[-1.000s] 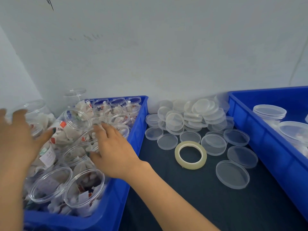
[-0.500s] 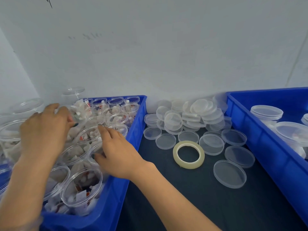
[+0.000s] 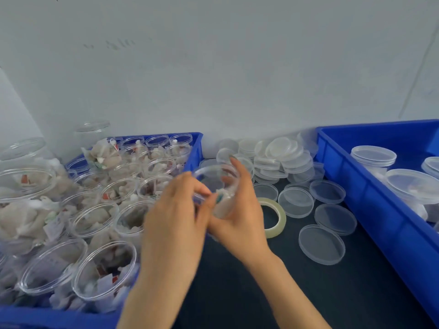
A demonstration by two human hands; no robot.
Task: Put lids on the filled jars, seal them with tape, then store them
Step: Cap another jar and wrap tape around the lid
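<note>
A plain pale grey painted wall (image 3: pixel 237 67) — faintly scuffed at upper left — rises behind a dark matte tabletop (image 3: pixel 368 293).

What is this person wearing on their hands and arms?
Nothing that shows: the left hand and right hand are bare, without gloves, rings or watch, and both forearms are uncovered to the picture's edge. A nail or two looks painted dark green, though blur leaves that uncertain.
</note>
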